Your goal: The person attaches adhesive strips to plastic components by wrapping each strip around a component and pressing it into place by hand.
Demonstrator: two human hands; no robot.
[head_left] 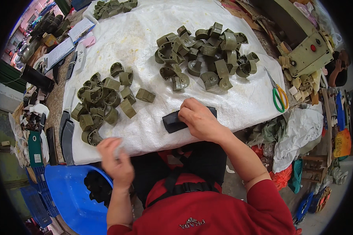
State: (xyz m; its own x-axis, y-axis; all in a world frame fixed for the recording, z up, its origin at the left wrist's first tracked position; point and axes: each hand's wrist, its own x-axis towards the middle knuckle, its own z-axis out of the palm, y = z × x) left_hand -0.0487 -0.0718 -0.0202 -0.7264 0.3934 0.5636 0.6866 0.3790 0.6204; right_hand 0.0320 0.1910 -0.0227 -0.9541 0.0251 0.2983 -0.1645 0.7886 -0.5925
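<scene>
My right hand [196, 118] rests at the near edge of the white-covered table [141, 43], fingers bent and closed on a flat black piece [172, 122] that looks folded, perhaps cloth or rubber. The palm hides its middle. Blurred by motion, my left hand [115, 160] hovers off the table's front edge, with a pale patch between thumb and fingers that I cannot make out. Near it lies a pile of olive-green moulded plastic parts [94, 94], short and hollow with curved walls. A larger heap of the same parts [210, 51] spreads farther back, right of the middle.
Scissors with green and orange handles [278, 98] lie by the right edge. A blue basin [66, 184] holding black pieces [97, 187] stands below left. Papers [59, 55] lie at the back left. A beige machine box [312, 53] with a red button stands at the right.
</scene>
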